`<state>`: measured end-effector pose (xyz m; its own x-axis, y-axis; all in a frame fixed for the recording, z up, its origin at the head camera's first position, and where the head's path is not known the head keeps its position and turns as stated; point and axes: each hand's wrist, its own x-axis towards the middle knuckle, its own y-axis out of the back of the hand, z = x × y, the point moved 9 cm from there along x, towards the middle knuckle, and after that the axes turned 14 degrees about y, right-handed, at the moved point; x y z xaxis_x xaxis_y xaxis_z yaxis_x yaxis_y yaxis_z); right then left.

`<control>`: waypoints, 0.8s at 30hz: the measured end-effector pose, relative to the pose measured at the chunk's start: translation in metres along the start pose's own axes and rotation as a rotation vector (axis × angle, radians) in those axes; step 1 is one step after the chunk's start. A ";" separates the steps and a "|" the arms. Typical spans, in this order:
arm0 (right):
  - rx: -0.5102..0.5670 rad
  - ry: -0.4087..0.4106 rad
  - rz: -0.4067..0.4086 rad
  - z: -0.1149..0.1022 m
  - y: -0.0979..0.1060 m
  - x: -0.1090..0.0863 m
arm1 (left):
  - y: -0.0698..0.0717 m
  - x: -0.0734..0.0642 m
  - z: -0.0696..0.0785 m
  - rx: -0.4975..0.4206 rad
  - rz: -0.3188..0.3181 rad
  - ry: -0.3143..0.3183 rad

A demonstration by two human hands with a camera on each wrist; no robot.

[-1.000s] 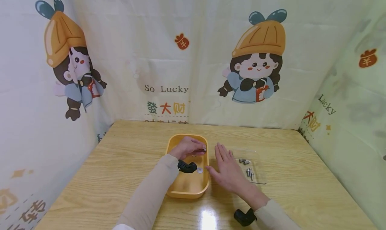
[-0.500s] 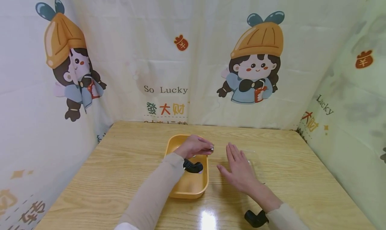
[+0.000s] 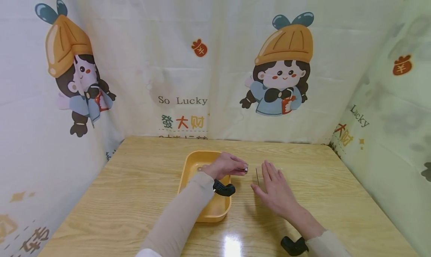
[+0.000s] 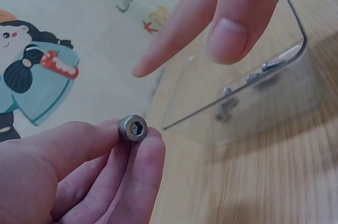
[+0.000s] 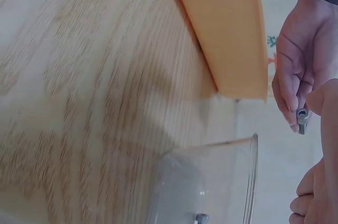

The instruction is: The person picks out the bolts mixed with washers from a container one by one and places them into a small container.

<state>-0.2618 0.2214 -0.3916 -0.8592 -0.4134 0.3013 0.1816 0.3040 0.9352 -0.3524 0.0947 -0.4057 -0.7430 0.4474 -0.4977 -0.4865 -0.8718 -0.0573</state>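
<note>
My left hand (image 3: 227,165) is just past the right rim of the orange-yellow tray (image 3: 215,218), pinching a metal socket head screw (image 4: 132,129) between thumb and fingers. The left wrist view shows the hex recess in its round, knurled head. Fingers nearly straight, my right hand (image 3: 277,192) is held over a clear plastic box (image 4: 285,123) and covers most of it in the head view. Several screws (image 4: 227,105) lie inside that box. A gap separates the two hands.
Small round metal pieces, looking like washers (image 3: 200,168), lie at the far end of the tray. Both stand on a wood-grain table (image 3: 141,174), with a printed curtain (image 3: 229,81) behind and at the sides. Black wrist cameras (image 3: 225,189) sit on both wrists.
My left hand has moved right, out of the tray and past its rim, carrying the screw. My right hand has shifted right and now overlaps the clear box.
</note>
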 end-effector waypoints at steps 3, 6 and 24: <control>0.001 -0.011 -0.002 0.005 0.001 -0.004 | -0.008 0.003 0.000 0.012 -0.011 0.003; -0.001 -0.023 -0.009 0.010 0.002 -0.009 | -0.017 0.006 0.000 0.012 -0.026 0.001; -0.017 -0.095 -0.037 0.036 0.006 -0.034 | -0.055 0.015 0.003 0.028 -0.024 -0.030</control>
<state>-0.2482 0.2679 -0.4032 -0.9068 -0.3409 0.2481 0.1561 0.2754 0.9486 -0.3378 0.1502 -0.4073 -0.7444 0.4744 -0.4700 -0.5167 -0.8550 -0.0446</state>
